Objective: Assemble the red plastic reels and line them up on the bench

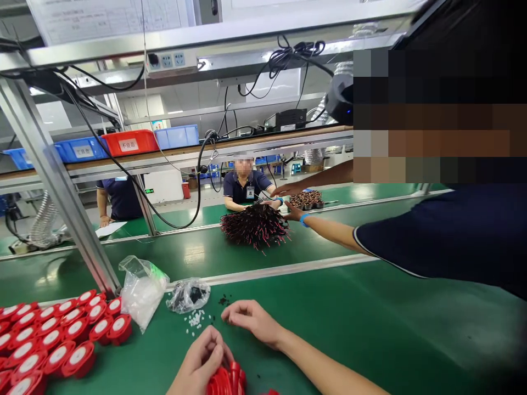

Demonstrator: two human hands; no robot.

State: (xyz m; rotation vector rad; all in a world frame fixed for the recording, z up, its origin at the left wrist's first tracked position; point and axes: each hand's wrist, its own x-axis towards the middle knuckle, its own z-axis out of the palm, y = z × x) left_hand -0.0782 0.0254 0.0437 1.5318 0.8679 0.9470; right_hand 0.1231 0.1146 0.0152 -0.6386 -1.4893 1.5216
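Observation:
At the bottom, my left hand (205, 359) is closed, its curled fingers against a red plastic part (222, 382) cut off by the frame's lower edge. My right hand (257, 325) hovers over or rests on the green bench with its fingers bent together; whether a small piece is between them is hidden. Just beyond its fingertips lie tiny black pieces (224, 300). Small white pieces (195, 319) are scattered left of it. Behind these sit a clear bag of black pieces (189, 294) and a larger clear bag of white pieces (144, 291).
Rows of red round parts with white discs (51, 340) fill the left. A co-worker's arms (329, 227) reach in from the right to a bundle of dark wires (255, 227). Another person (247, 184) sits opposite. A metal post (66, 186) rises at left.

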